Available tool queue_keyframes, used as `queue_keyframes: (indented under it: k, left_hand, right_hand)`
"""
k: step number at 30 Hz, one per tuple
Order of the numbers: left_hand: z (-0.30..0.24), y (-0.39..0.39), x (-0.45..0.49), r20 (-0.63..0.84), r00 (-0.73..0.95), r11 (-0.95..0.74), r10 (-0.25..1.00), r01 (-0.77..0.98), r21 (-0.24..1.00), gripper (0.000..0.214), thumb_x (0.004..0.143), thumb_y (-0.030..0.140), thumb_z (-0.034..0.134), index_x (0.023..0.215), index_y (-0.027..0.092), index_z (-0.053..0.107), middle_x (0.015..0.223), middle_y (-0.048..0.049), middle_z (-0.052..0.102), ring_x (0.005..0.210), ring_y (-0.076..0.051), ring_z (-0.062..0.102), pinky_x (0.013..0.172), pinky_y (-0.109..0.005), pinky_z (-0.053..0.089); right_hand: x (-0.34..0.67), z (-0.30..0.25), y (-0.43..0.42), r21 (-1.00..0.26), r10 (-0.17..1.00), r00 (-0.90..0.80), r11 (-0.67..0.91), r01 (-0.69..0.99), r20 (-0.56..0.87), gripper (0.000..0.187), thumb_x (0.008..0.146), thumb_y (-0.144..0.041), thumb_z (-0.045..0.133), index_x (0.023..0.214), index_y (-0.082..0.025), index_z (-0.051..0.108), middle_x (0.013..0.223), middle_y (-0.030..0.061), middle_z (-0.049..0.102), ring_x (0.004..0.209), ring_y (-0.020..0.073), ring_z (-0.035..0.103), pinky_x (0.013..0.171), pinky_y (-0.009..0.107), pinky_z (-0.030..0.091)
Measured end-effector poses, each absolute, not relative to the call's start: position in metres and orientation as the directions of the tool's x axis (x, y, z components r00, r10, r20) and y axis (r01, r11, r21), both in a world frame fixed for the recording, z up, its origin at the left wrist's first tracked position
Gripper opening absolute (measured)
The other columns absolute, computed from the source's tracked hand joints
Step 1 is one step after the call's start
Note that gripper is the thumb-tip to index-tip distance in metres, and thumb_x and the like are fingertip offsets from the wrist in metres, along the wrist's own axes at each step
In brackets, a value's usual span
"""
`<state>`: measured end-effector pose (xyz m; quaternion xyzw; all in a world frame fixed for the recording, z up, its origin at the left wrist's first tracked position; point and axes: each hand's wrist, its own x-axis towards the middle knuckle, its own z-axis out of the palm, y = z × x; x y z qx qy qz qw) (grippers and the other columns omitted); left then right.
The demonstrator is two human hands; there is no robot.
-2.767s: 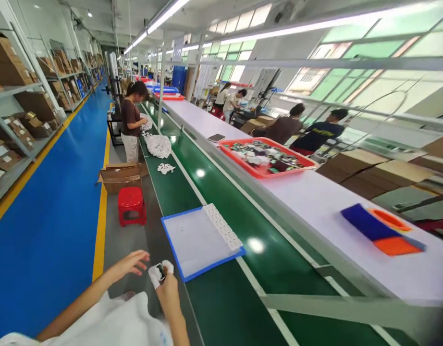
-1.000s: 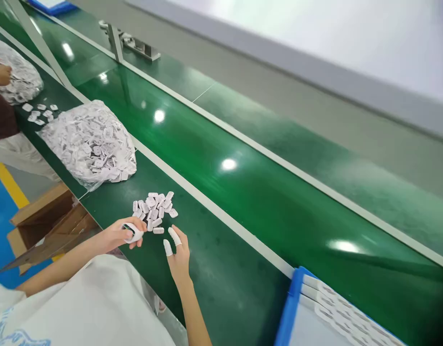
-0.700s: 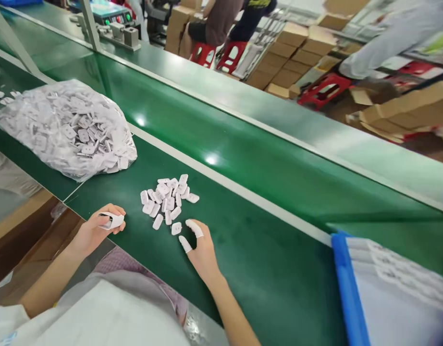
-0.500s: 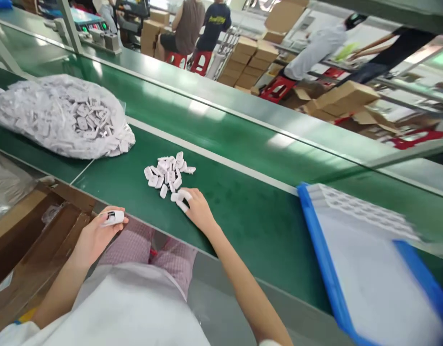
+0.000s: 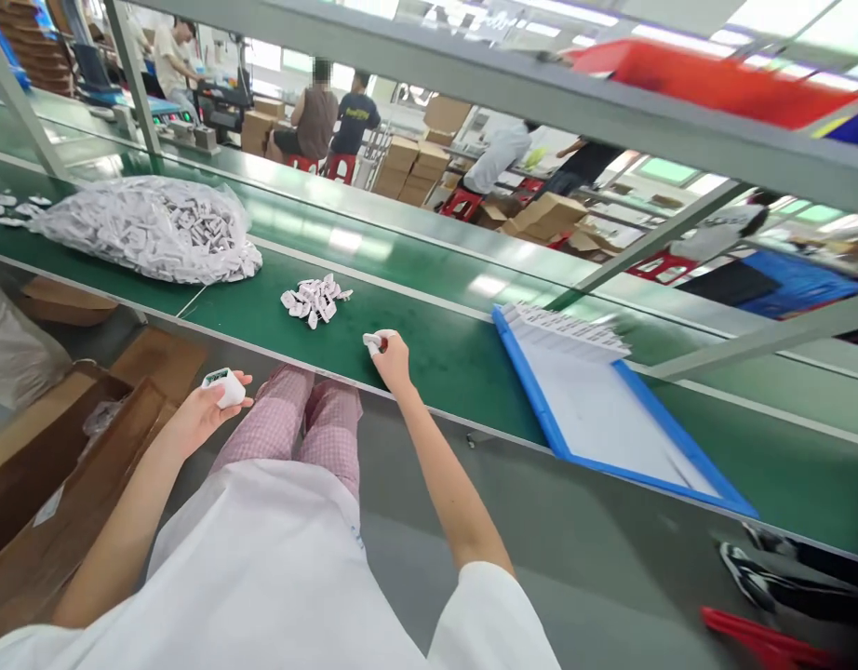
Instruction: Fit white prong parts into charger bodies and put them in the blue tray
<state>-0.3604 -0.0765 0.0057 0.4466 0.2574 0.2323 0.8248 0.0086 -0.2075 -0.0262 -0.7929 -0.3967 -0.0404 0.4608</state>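
Observation:
My left hand (image 5: 207, 403) is off the near edge of the green belt (image 5: 429, 358), above my lap, fingers closed round a small white plastic housing (image 5: 223, 385). My right hand (image 5: 391, 357), with white cots on the fingertips, rests on the belt and pinches a small white part (image 5: 373, 342). A little heap of the same white parts (image 5: 313, 300) lies on the belt a short way to the left of that hand. Farther left lies a clear bag full of white parts (image 5: 150, 229).
A blue-framed white tray with rows of white parts (image 5: 596, 400) lies on the belt to the right. Open cardboard boxes (image 5: 52, 447) stand on the floor at my left. Metal frame bars (image 5: 513, 93) cross overhead. Other people work at benches beyond the belt.
My right hand has drawn back from the heap toward me, closed on one white part. My left hand has dropped lower off the belt with the housing. The camera has lifted.

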Motion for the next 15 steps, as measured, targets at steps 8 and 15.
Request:
queue_keyframes:
  k: [8, 15]
  left_hand:
    - [0.006, -0.055, -0.284, -0.135, 0.813, 0.219, 0.567, 0.009, 0.976, 0.048, 0.072, 0.05, 0.077, 0.102, 0.014, 0.068, 0.094, -0.0113, 0.071, 0.091, -0.024, 0.065, 0.08, -0.03, 0.051]
    - [0.036, 0.022, -0.093, 0.119, 0.964, -0.243, 0.237, -0.06, 0.968, 0.038, 0.08, 0.037, 0.066, 0.113, 0.019, 0.062, 0.102, -0.0069, 0.065, 0.089, -0.022, 0.06, 0.078, -0.031, 0.047]
  right_hand:
    - [0.038, -0.018, -0.165, -0.843, 0.582, 0.724, -0.118, 0.525, 0.37, 0.014, 0.07, -0.029, 0.05, 0.08, -0.02, 0.05, 0.074, 0.0024, 0.058, 0.067, 0.0169, 0.055, 0.07, 0.033, 0.047]
    - [0.079, 0.008, -0.078, -0.881, 0.575, 0.721, 0.002, 0.473, 0.388, 0.024, 0.078, -0.038, 0.046, 0.088, -0.018, 0.056, 0.068, -0.0001, 0.055, 0.057, 0.0141, 0.047, 0.058, 0.03, 0.045]
